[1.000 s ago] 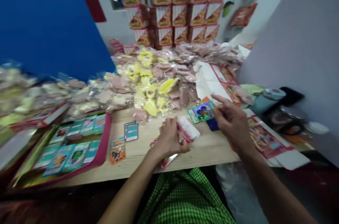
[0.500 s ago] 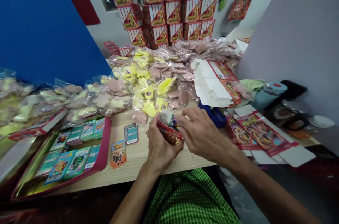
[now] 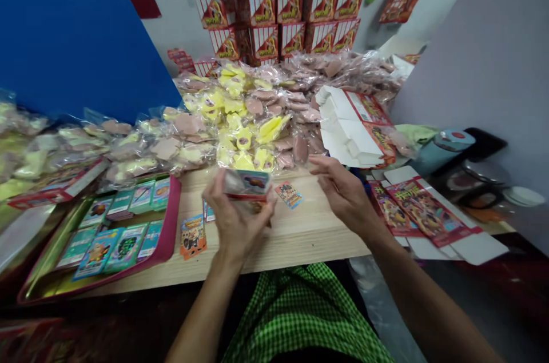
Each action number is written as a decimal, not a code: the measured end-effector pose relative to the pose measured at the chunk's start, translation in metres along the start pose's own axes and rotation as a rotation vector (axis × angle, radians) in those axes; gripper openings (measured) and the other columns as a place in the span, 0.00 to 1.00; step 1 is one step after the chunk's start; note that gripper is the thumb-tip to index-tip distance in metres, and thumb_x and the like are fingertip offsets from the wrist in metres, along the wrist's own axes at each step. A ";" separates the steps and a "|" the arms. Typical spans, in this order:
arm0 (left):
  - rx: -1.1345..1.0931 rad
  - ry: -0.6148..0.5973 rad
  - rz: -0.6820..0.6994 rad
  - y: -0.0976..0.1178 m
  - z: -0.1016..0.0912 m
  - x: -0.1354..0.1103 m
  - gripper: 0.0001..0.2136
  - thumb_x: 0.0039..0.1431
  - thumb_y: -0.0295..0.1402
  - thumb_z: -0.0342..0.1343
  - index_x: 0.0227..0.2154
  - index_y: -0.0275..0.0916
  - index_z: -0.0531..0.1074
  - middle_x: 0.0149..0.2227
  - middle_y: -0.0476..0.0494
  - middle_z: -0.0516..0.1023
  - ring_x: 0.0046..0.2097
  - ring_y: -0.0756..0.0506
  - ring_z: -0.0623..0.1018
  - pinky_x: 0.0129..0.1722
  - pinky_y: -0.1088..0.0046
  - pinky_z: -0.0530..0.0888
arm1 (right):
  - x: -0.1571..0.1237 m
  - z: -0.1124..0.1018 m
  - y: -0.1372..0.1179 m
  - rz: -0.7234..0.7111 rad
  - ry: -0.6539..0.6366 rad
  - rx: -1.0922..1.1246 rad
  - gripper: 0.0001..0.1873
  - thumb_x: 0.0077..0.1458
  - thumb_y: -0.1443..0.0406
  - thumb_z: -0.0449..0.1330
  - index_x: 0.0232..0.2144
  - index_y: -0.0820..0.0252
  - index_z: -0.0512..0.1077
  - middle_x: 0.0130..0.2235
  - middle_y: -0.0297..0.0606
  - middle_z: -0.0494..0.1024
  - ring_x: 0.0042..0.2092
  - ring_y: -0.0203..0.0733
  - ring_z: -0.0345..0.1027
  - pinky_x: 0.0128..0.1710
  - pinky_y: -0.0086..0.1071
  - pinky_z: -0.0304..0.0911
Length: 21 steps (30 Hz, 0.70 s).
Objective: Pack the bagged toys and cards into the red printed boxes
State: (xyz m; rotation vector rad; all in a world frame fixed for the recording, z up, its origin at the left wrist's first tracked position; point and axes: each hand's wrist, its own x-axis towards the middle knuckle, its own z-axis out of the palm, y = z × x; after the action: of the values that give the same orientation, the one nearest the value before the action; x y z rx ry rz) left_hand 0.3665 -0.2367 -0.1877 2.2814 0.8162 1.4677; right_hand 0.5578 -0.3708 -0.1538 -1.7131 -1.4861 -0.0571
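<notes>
My left hand [image 3: 234, 231] grips a small red card box [image 3: 246, 197] above the table's front part. Its mouth is open, and a picture card [image 3: 256, 180] shows inside at the top. Loosely bent fingers on my right hand [image 3: 345, 194] hold nothing that I can see; the hand hovers to the right of the box. Between the hands a small printed card [image 3: 289, 195] lies on the wooden table [image 3: 300, 237]. Orange cards [image 3: 193, 236] lie to the left, beside teal cards [image 3: 208, 212] partly covered by my left hand.
At left stands a pink-rimmed tin [image 3: 174, 208] with several stacks of cards. Bagged yellow pieces [image 3: 243, 140] and pinkish pieces [image 3: 300, 148] are heaped behind. Flattened cartons [image 3: 429, 208] and a blue bottle [image 3: 446, 151] are at right. Red boxes [image 3: 289, 3] stand stacked at the back.
My right hand has left the box and moved right, while my left hand has shifted left and tipped the box. A small card now shows on the table between them.
</notes>
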 end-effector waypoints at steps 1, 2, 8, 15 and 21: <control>0.013 0.004 0.005 -0.002 -0.008 0.001 0.52 0.46 0.47 0.73 0.69 0.45 0.47 0.62 0.33 0.57 0.63 0.31 0.63 0.57 0.45 0.72 | -0.004 0.004 0.008 0.069 -0.064 -0.059 0.24 0.65 0.73 0.48 0.60 0.60 0.67 0.58 0.49 0.74 0.59 0.50 0.69 0.58 0.52 0.66; 0.020 0.013 0.021 -0.004 -0.016 0.002 0.53 0.45 0.48 0.73 0.69 0.46 0.47 0.62 0.33 0.56 0.63 0.30 0.63 0.56 0.46 0.73 | -0.008 0.011 0.014 0.126 -0.186 -0.142 0.26 0.62 0.75 0.49 0.62 0.63 0.66 0.58 0.52 0.74 0.59 0.52 0.69 0.59 0.52 0.66; 0.095 -0.007 0.198 -0.005 -0.024 -0.009 0.46 0.46 0.45 0.73 0.64 0.47 0.53 0.58 0.34 0.57 0.60 0.31 0.65 0.56 0.45 0.73 | -0.005 0.071 0.012 0.288 -0.741 -0.504 0.39 0.61 0.67 0.61 0.70 0.69 0.54 0.70 0.67 0.52 0.69 0.70 0.51 0.62 0.59 0.60; 0.212 -0.035 0.042 -0.015 -0.014 -0.013 0.37 0.47 0.51 0.72 0.54 0.38 0.66 0.54 0.33 0.58 0.57 0.31 0.67 0.54 0.47 0.75 | -0.029 0.075 -0.003 0.127 -0.756 -0.526 0.34 0.56 0.78 0.52 0.66 0.79 0.61 0.66 0.68 0.62 0.66 0.64 0.59 0.64 0.52 0.60; 0.155 -0.061 0.012 -0.026 -0.028 -0.006 0.17 0.63 0.42 0.62 0.51 0.42 0.71 0.51 0.38 0.65 0.54 0.37 0.73 0.52 0.56 0.77 | -0.145 0.052 -0.015 -0.225 -0.672 -0.365 0.47 0.43 0.73 0.57 0.69 0.73 0.57 0.68 0.61 0.61 0.68 0.66 0.54 0.61 0.57 0.62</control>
State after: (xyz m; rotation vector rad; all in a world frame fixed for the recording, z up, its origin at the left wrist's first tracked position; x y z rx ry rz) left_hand 0.3318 -0.2216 -0.1939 2.4345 0.9285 1.3760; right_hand 0.4785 -0.4549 -0.2560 -1.9489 -2.2743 0.1529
